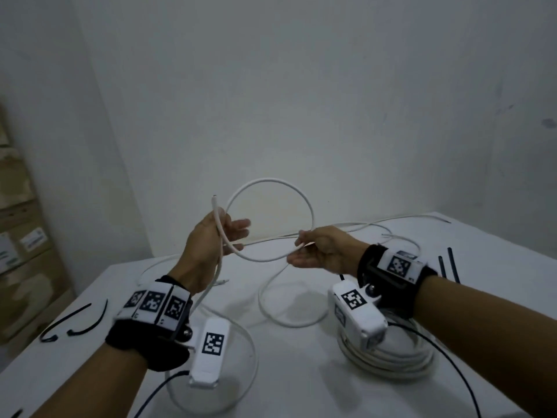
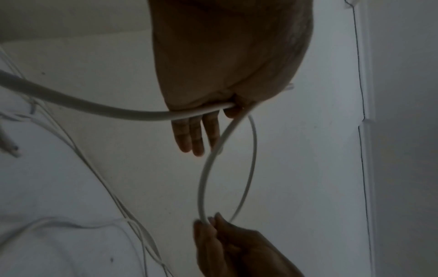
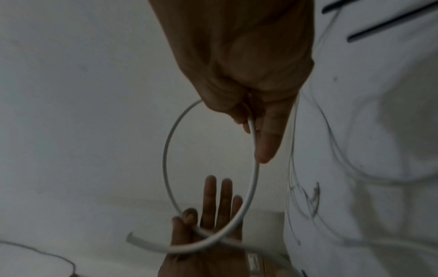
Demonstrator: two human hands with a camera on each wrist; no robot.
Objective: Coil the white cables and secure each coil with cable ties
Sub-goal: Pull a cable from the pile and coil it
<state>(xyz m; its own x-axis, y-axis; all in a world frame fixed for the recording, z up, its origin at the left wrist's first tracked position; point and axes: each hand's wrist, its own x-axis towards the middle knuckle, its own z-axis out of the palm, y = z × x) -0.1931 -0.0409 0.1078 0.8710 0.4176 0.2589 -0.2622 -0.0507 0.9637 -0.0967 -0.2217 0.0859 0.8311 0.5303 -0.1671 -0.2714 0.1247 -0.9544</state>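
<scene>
Both hands hold one white cable point(image 1: 271, 178) up above the white table point(image 1: 301, 387), bent into a single round loop. My left hand point(image 1: 229, 233) pins the crossing near the cable's cut end under its thumb, with the other fingers straight; the end sticks up past it. My right hand point(image 1: 301, 245) pinches the loop's opposite side between thumb and fingers. The left wrist view shows the cable point(image 2: 203, 178) running from the left hand point(image 2: 213, 112) down to the right hand point(image 2: 213, 224). In the right wrist view the loop point(image 3: 255, 180) spans the right hand point(image 3: 253, 127) and left hand point(image 3: 203, 215).
A finished white coil point(image 1: 391, 360) lies under my right wrist. Loose white cable point(image 1: 289, 324) trails over the table's middle and far side. Black cable ties lie at the left point(image 1: 90, 322) and the right point(image 1: 453, 263). Cardboard boxes point(image 1: 18, 236) stand beyond the table's left edge.
</scene>
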